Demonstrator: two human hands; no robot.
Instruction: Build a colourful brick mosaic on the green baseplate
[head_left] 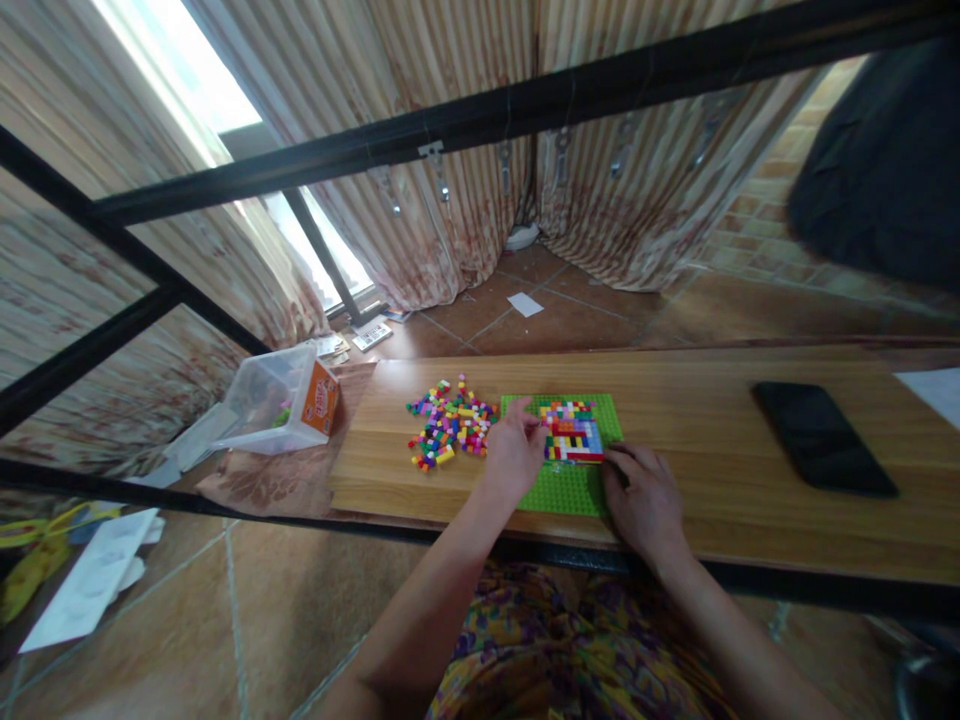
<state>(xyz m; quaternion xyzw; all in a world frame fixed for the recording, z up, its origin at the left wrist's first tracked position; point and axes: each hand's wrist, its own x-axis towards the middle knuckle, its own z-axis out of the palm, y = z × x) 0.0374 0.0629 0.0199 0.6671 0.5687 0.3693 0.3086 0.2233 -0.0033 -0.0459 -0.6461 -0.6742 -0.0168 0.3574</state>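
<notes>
A green studded baseplate [566, 492] lies on the wooden table, with a block of colourful toy bricks [571, 428] built up on its upper middle part. My left hand [516, 445] reaches over the plate's left side, thumb and fingers pinched together by the left edge of the built bricks. Whatever is between those fingertips is too small to make out. At the plate's right edge rests my right hand [645, 495], fingers bent and apart, fingertips touching beside the lower right corner of the bricks. Left of the plate spreads a loose pile of small bricks [450, 420], partly behind my left hand.
A black phone [823, 438] lies on the table [705, 400] to the right. Beyond the table's left end stands a clear plastic box [277, 400] with an orange label. A black metal bar [480, 122] crosses above, in front of striped curtains [450, 230].
</notes>
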